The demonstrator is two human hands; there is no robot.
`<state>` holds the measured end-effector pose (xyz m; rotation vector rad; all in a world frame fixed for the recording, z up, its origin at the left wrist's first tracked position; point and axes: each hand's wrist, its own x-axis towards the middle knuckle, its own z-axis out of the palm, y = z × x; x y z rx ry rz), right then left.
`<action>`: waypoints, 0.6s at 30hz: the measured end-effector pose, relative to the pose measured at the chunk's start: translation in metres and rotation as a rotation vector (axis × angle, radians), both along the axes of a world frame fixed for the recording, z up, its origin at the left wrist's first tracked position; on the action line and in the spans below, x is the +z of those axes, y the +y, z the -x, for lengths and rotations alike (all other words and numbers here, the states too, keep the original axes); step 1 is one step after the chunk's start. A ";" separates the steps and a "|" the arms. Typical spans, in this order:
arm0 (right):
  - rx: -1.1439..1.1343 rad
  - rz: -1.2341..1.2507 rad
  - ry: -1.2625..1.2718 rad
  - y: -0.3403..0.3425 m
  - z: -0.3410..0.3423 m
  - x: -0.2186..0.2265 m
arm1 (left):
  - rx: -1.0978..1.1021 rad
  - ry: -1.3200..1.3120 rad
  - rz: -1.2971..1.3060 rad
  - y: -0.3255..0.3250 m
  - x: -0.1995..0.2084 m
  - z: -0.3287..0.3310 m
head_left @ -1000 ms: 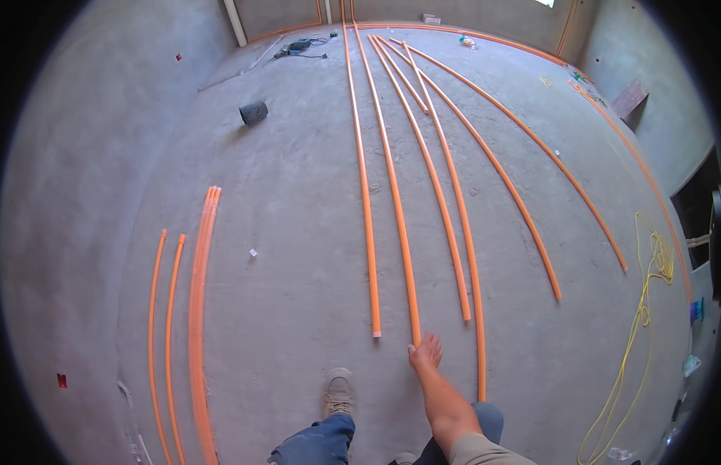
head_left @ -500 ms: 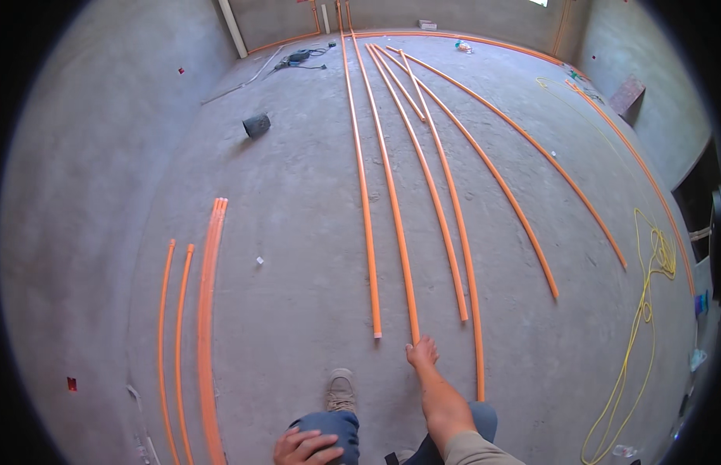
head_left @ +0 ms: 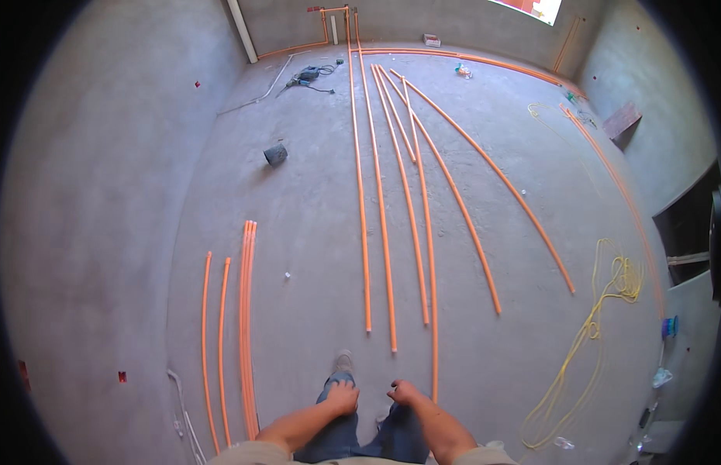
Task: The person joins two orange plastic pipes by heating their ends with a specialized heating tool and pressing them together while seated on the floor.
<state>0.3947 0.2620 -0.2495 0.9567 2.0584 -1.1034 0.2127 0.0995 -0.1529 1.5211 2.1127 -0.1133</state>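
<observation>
My left hand (head_left: pixel 344 397) rests on my left knee, its fingers lying over the trouser leg. Over my right knee, my right hand (head_left: pixel 405 392) hangs with bent fingers and nothing visible in it. An orange pipe (head_left: pixel 388 271) lies on the floor, its near end just ahead of my right hand and apart from it. To its left is another orange pipe (head_left: pixel 363 256), and to its right a third orange pipe (head_left: pixel 414 248). A longer orange pipe (head_left: pixel 432 333) runs back toward my right leg, its near end hidden there.
More orange pipes (head_left: pixel 465 213) fan out to the right. A pipe bundle (head_left: pixel 248 325) lies at left. Yellow cord (head_left: pixel 589 331) is coiled at right. A black bucket (head_left: pixel 275 156) and a power tool (head_left: pixel 306 76) are farther back. Grey walls (head_left: pixel 112 194) enclose the floor.
My right hand has let go of the orange pipe and drawn back to my right knee. My view has risen, and my left hand has stayed at my left knee.
</observation>
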 end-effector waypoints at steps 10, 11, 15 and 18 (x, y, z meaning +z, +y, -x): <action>-0.341 -0.204 0.078 0.108 -0.232 0.148 | 0.056 -0.534 0.403 0.033 0.137 -0.098; -0.307 -0.241 0.022 0.119 -0.264 0.155 | 0.211 -0.498 0.293 0.035 0.139 -0.098; -0.324 -0.230 -0.228 0.154 -0.361 0.179 | 0.405 -0.523 0.055 0.042 0.162 -0.099; -0.307 -0.243 -0.282 0.160 -0.405 0.192 | 0.433 -0.547 -0.019 0.036 0.182 -0.108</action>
